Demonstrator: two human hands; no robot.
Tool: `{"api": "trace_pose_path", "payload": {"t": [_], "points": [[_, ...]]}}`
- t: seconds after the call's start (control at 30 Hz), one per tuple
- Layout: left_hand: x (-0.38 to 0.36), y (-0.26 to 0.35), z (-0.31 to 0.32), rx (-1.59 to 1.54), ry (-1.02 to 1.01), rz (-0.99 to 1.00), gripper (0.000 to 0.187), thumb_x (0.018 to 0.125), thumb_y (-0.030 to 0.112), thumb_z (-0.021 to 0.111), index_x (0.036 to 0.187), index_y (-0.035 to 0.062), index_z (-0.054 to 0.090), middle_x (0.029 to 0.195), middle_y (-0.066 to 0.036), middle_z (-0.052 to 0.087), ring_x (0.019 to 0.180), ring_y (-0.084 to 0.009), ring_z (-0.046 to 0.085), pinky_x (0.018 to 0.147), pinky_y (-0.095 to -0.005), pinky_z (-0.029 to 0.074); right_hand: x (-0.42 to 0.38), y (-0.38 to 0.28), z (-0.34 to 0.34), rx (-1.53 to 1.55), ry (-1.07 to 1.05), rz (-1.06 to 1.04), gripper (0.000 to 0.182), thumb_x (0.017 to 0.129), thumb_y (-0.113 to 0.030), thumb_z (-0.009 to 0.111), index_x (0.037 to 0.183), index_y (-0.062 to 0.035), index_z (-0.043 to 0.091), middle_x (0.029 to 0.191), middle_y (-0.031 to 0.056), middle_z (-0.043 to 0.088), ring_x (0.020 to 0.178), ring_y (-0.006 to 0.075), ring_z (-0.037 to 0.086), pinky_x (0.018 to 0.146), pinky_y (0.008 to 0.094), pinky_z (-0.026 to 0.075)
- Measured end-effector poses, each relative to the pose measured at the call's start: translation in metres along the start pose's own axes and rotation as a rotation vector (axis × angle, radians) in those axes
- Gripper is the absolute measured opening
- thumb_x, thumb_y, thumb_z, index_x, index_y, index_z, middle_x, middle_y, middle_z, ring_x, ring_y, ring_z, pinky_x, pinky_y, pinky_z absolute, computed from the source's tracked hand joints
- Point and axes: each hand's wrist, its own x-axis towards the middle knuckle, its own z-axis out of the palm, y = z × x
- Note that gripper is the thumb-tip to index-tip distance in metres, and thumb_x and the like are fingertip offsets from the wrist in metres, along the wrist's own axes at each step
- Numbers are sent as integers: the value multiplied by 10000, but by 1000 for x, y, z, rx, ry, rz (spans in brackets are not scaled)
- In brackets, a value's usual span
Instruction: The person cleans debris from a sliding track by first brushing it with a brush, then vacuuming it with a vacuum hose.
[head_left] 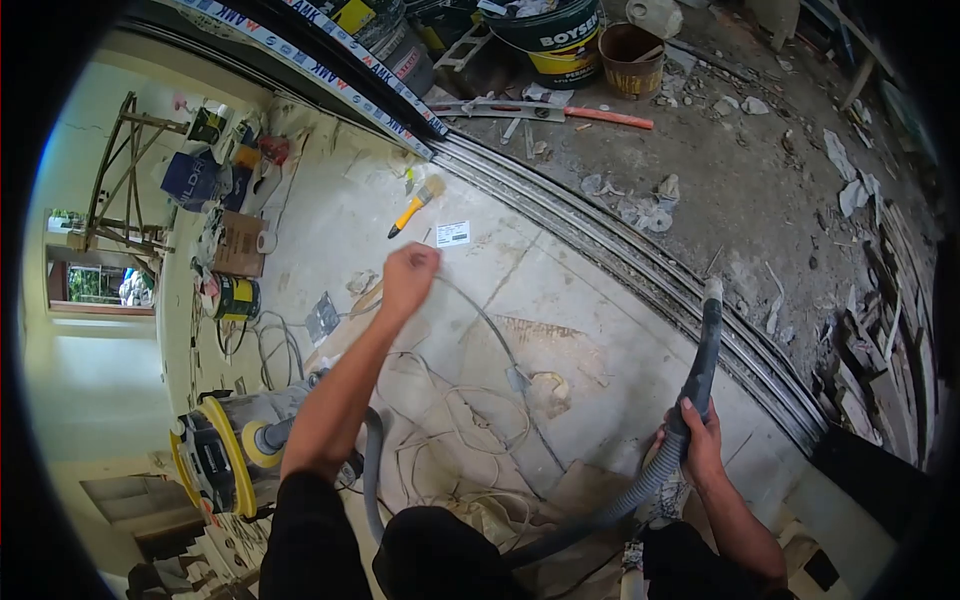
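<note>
My right hand (700, 445) is wrapped round the grey vacuum hose (660, 470), whose dark nozzle end (709, 325) points up toward the metal door tracks (620, 230). Over the pale tiled floor, my left hand (411, 277) has its fingers curled together; a thin dark sliver shows just above the fingertips, and I cannot tell what they hold. Just beyond that hand lie a white printed label (453, 233) and a paintbrush (409, 214) with a yellow and black handle. The yellow-rimmed vacuum cleaner (235, 450) rests at the lower left.
Tangled cords (450, 420) spread over the floor before my knees. A scraper blade (322, 318) lies left of my arm. Past the tracks, the dirt ground (740, 180) holds debris, a paint bucket (560, 50), a rusty can (632, 70) and wood scraps (880, 370).
</note>
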Motion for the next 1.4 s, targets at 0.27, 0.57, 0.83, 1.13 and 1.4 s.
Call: {"api": "trace_pose_path", "payload": {"t": [0.27, 0.57, 0.83, 1.13, 1.4], "points": [[136, -131, 11, 819, 232, 45, 707, 789, 170, 648, 1437, 19, 411, 1446, -236, 432, 1336, -374, 453, 1076, -493, 435, -23, -7, -68, -115, 49, 98, 344, 1006, -309, 590, 1212, -100, 411, 897, 156, 602, 731, 297, 669, 655, 474, 605], [161, -145, 20, 847, 118, -300, 584, 900, 192, 580, 1456, 86, 437, 1369, -155, 527, 1164, -362, 596, 998, -617, 400, -43, -28, -105, -169, 153, 141, 467, 983, -345, 618, 1310, -85, 410, 911, 153, 617, 789, 277, 664, 720, 444, 575], [91, -57, 44, 729, 273, 240, 306, 945, 141, 540, 1210, 9, 614, 1111, -226, 624, 1006, -437, 627, 867, -541, 494, -36, -26, -92, -160, 145, 81, 427, 984, -340, 620, 1255, -86, 411, 897, 152, 615, 735, 276, 665, 673, 449, 588], [32, 121, 214, 674, -203, 371, 235, 927, 171, 542, 922, -10, 693, 859, -253, 697, 817, -448, 679, 725, -557, 538, -23, -18, -34, -64, 119, -106, 305, 991, -276, 639, 1128, -79, 451, 799, 73, 600, 590, 179, 629, 533, 335, 555], [-19, 180, 217, 767, -321, 575, 191, 896, 160, 576, 852, 6, 680, 836, -230, 700, 818, -417, 696, 702, -525, 551, -24, -28, -11, -67, 117, -159, 361, 967, -290, 675, 1144, -59, 461, 761, 52, 574, 537, 145, 576, 481, 304, 515]]}}
